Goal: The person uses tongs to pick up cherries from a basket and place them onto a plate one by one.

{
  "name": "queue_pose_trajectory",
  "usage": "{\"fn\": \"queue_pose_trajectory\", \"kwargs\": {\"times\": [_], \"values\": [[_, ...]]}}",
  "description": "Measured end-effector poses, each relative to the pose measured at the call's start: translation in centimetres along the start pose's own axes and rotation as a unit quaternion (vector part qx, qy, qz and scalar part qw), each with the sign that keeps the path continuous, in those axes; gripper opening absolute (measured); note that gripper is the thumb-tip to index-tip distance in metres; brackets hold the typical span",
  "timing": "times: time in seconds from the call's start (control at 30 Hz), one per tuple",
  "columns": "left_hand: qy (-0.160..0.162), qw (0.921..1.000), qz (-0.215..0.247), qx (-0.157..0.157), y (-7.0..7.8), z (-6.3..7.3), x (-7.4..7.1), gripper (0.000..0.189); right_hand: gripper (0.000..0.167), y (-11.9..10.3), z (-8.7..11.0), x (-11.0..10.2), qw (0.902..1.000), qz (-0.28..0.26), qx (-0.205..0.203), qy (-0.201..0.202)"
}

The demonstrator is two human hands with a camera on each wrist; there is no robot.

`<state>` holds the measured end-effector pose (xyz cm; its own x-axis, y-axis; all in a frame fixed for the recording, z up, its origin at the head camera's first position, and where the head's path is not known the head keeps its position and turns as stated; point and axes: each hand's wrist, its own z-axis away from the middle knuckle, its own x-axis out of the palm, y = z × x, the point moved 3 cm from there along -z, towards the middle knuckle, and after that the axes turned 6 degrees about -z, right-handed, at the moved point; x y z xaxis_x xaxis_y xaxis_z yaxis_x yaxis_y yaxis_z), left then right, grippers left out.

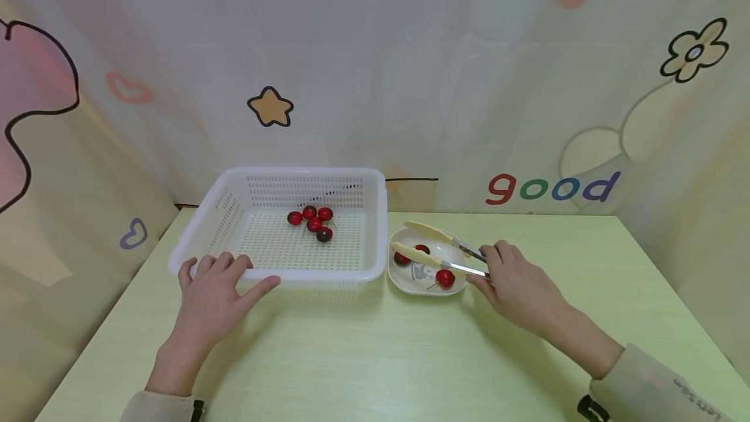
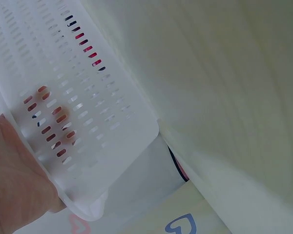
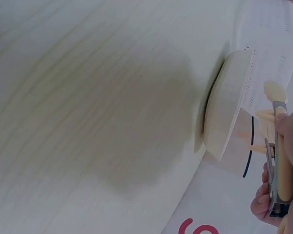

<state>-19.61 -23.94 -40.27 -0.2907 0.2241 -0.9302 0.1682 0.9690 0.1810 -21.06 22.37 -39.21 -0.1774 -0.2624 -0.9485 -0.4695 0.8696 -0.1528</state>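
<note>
My left hand (image 1: 213, 298) grips the near rim of a white perforated basket (image 1: 328, 276). Its fingers hook over into the basket and show through the holes of the wall in the left wrist view. Inside the basket, several dark red cherries (image 1: 314, 224) lie in a cluster. My right hand (image 1: 524, 288) holds tongs (image 1: 463, 268) with cream tips and metal arms. Their tips are spread apart over a small white dish (image 1: 418, 288), with nothing pinched between them. Two cherries (image 1: 402, 258) lie partly hidden under the tongs, and another cherry (image 1: 445, 278) with a stem lies nearer me.
Basket and dish stand side by side on a pale wooden table (image 1: 375, 357). A printed curtain (image 1: 445, 83) hangs right behind the table's back edge. More curtain closes off both sides.
</note>
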Motion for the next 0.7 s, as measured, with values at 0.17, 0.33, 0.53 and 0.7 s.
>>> {"fn": "queue_pose_trajectory", "kwargs": {"times": [0.17, 0.33, 0.53, 0.7], "values": [[0.001, 1.0000, -0.001, 0.002, 0.0, 0.0, 0.1, 0.060, 0.050, 0.0, -0.3, -0.3, 0.9998, 0.001, -0.013, 0.013], [0.002, 1.0000, 0.001, 0.003, 0.0, -0.1, 0.1, 0.059, 0.050, 0.0, -0.9, -1.0, 0.9987, 0.011, -0.032, 0.039], [-0.001, 1.0000, 0.003, -0.001, 0.0, 0.0, 0.1, 0.060, 0.050, 0.0, -1.5, -1.7, 0.9996, 0.004, -0.009, 0.027], [-0.003, 1.0000, 0.004, -0.001, 0.1, 0.0, -0.1, 0.060, 0.045, 0.0, -2.0, -2.4, 0.9993, -0.002, -0.006, 0.038]]}}
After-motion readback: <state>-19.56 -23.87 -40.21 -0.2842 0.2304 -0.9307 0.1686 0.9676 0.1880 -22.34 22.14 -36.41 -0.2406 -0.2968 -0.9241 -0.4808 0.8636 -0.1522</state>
